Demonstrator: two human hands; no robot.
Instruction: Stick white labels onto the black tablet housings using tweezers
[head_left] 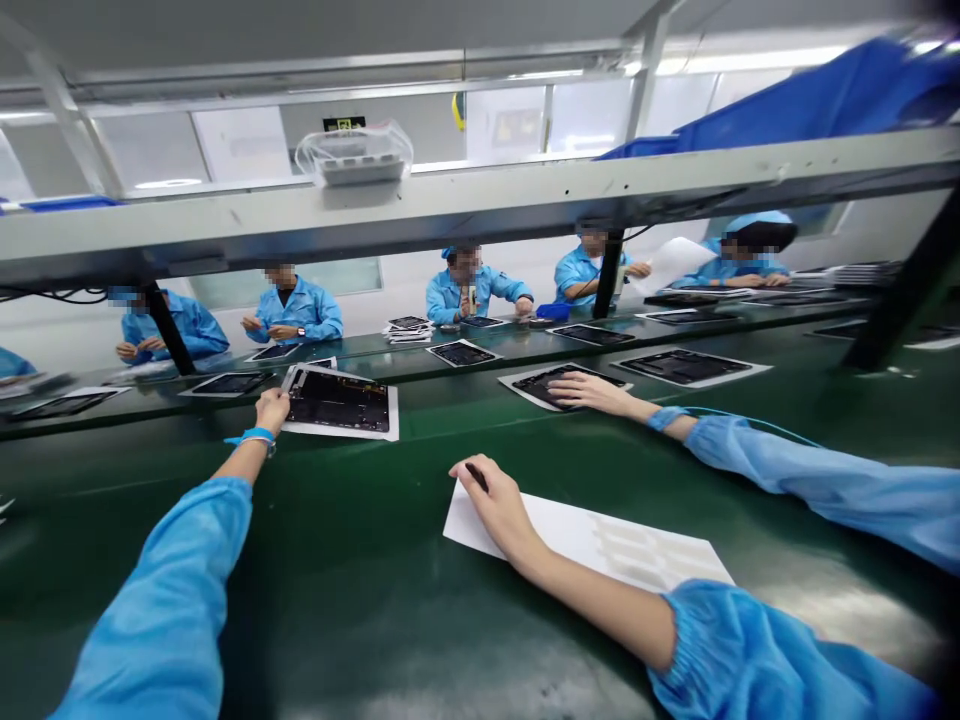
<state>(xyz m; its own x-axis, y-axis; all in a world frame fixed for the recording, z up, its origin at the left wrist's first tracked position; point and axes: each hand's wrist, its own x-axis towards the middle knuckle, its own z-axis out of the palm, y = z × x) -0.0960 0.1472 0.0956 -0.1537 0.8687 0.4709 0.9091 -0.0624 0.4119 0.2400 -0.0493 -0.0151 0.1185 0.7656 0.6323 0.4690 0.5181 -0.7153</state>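
My left hand (271, 408) is closed on the left edge of an open tablet housing (341, 403), black inside, which lies over a white sheet at the far side of the green bench. My right hand (499, 505) rests on a white sheet of paper (555, 520) with pale strips on its right part. Its fingers are curled round a small dark object (477, 477), mostly hidden, whose kind I cannot make out. Beyond it, a co-worker's hand (589, 390) reaches in from the right and touches another tablet housing (532, 385).
More tablet housings (686, 366) on white sheets lie along the green line (420, 480). A metal shelf (480, 215) crosses above, with a plastic bag (356, 155) and blue bins (810, 105). Dark posts (609, 275) hold it up. Several people in blue work opposite.
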